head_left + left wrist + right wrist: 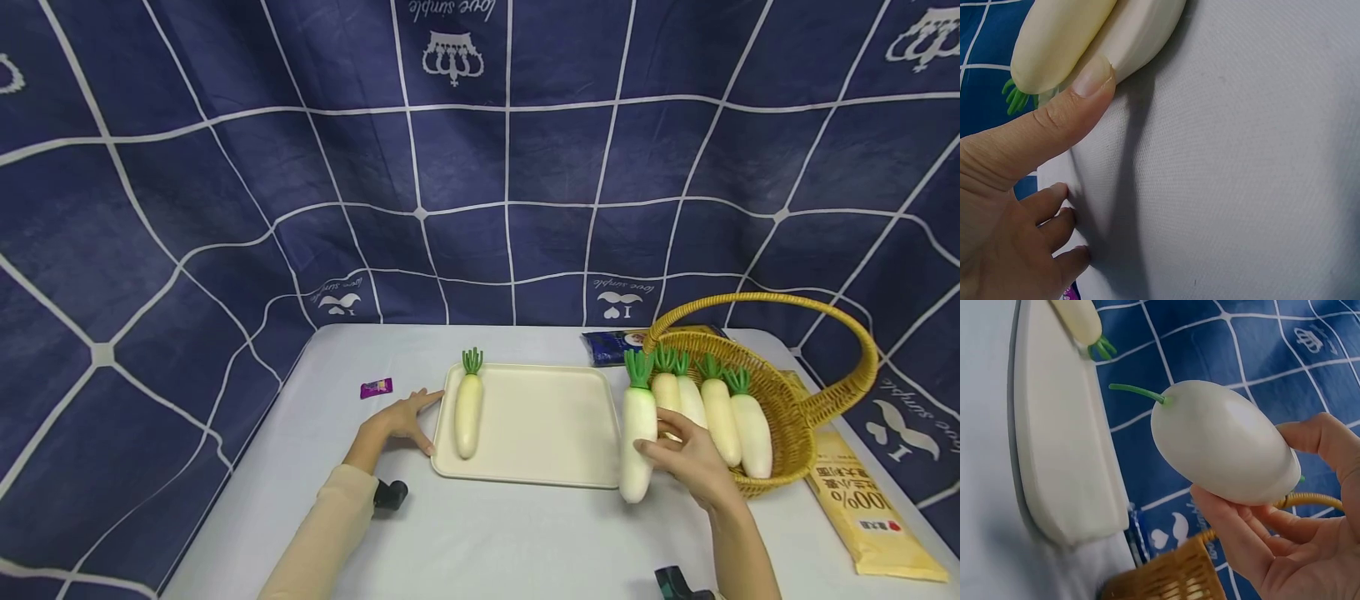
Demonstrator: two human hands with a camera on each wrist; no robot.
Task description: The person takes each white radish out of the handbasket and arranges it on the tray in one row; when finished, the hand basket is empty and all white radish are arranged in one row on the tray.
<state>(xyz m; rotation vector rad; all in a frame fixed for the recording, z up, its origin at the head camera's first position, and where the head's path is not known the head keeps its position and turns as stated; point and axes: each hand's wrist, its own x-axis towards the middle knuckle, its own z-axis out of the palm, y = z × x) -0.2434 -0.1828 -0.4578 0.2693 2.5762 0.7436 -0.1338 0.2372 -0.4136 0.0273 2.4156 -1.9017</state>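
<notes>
In the head view, my right hand (696,461) pinches a white radish (638,433) with green leaf stubs between thumb and fingers. It hangs over the right edge of a cream tray (543,425). The right wrist view shows the same radish (1222,440) end-on in the fingers. One more white radish (468,415) lies along the tray's left side. My left hand (397,422) is at the tray's left edge, fingers spread; its thumb (1060,122) is against the rim. To the right, a yellow wicker basket (798,446) holds several white radishes (723,423).
A small purple packet (376,388) lies left of the tray. Behind the basket is a dark blue packet (611,346). A yellow noodle package (862,508) lies right of the basket, whose tall handle (772,298) arches upward. A blue grid-patterned curtain (480,167) surrounds the table.
</notes>
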